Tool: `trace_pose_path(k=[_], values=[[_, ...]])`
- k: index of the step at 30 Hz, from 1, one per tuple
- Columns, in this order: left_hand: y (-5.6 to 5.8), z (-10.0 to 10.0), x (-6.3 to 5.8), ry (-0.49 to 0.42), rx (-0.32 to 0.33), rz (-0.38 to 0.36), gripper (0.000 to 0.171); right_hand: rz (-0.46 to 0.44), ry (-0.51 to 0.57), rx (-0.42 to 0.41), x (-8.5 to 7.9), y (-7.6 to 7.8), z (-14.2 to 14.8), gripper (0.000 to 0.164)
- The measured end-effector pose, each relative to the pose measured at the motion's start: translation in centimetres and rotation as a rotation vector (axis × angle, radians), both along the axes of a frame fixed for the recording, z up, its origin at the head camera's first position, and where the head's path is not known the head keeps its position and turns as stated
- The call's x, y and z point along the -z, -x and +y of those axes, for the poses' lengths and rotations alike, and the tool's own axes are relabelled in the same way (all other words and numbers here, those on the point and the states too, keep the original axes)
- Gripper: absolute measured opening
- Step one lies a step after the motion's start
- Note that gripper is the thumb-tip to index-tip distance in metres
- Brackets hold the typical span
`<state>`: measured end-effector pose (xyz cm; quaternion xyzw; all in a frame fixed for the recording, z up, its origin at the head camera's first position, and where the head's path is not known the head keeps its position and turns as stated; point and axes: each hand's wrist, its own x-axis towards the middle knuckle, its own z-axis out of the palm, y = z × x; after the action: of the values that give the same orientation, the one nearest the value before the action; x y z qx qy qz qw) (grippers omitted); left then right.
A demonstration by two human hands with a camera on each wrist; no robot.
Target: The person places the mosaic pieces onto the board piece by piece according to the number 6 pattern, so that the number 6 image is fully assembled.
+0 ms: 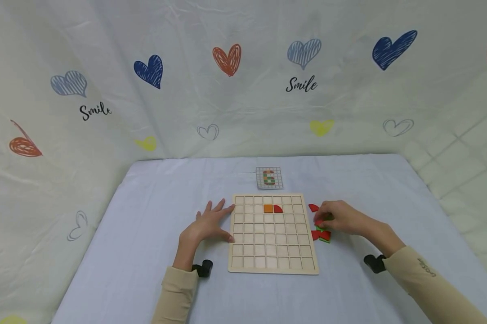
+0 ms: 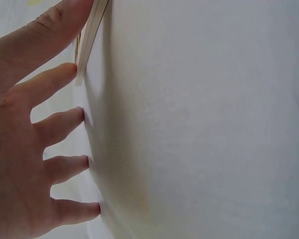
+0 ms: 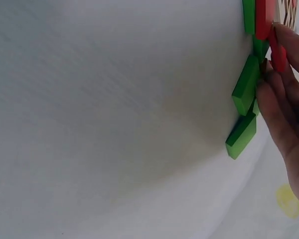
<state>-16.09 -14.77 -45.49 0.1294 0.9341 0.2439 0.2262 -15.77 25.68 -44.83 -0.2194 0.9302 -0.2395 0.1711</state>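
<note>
A pale wooden grid board (image 1: 269,252) lies on the white cloth. On it, side by side in an upper row, are an orange square tile (image 1: 269,209) and a red quarter-circle tile (image 1: 278,209). My left hand (image 1: 208,226) is spread, with thumb and index fingertips at the board's left edge; the other fingertips touch the cloth. Right of the board, my right hand (image 1: 339,218) pinches a red tile (image 3: 277,54) between thumb and fingers. Around those fingertips lie several green tiles (image 3: 246,84) and red tiles (image 1: 326,235), partly hidden by the hand.
Behind the board lies a small gridded pattern card (image 1: 269,178) showing a coloured 6-like figure. One red tile (image 1: 314,207) sits apart beside the board's upper right edge. A white curtain (image 1: 267,103) printed with hearts hangs behind the table.
</note>
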Motion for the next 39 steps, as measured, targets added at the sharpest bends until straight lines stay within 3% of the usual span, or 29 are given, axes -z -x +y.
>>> trace_pose_path(k=[20,26,39], values=[[0.0,-0.2,-0.1,-0.003,0.002,0.008,0.102,0.044,0.113,0.036,-0.4,0.4,-0.9,0.011],[0.0,-0.2,-0.1,-0.002,-0.002,0.005,0.102,0.034,0.151,0.046,-0.5,1.1,-1.9,0.011],[0.1,-0.2,-0.3,-0.007,0.005,-0.002,0.101,0.041,0.197,-0.021,-0.4,3.1,-5.0,0.014]])
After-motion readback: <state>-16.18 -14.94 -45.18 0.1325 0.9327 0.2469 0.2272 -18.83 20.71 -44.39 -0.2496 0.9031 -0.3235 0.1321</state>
